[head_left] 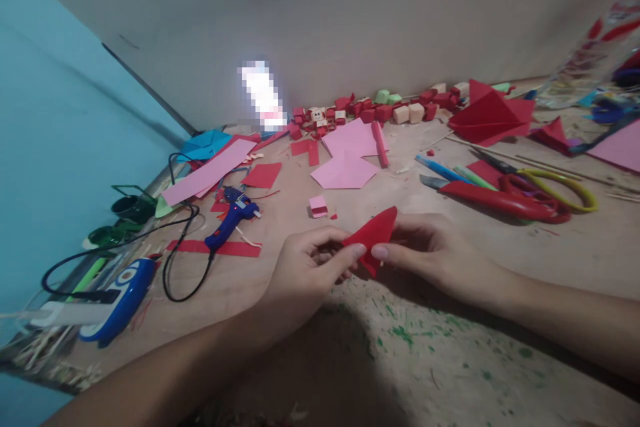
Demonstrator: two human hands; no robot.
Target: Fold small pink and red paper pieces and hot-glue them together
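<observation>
Open room here on the green-flecked tabletop (pixel 440 347) nearest the wearer, the blue glue gun (pixel 231 219) over to the left and the wall (pixel 400 27) closing off the back! The red paper (pixel 376 230) is folded to sharp points, and it's up between both hands: left hand (pixel 313 263) pinching its left side, right hand (pixel 425 250) gripping the right, thumbs in front.

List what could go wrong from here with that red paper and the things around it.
1. The red paper is pinched between the left hand and the right hand; uneven pressure might crease it in the wrong place.
2. The small pink paper box sits just beyond the left hand, so a knock could crush it.
3. The blue glue gun lies among paper scraps; if hot, it may burn skin.
</observation>
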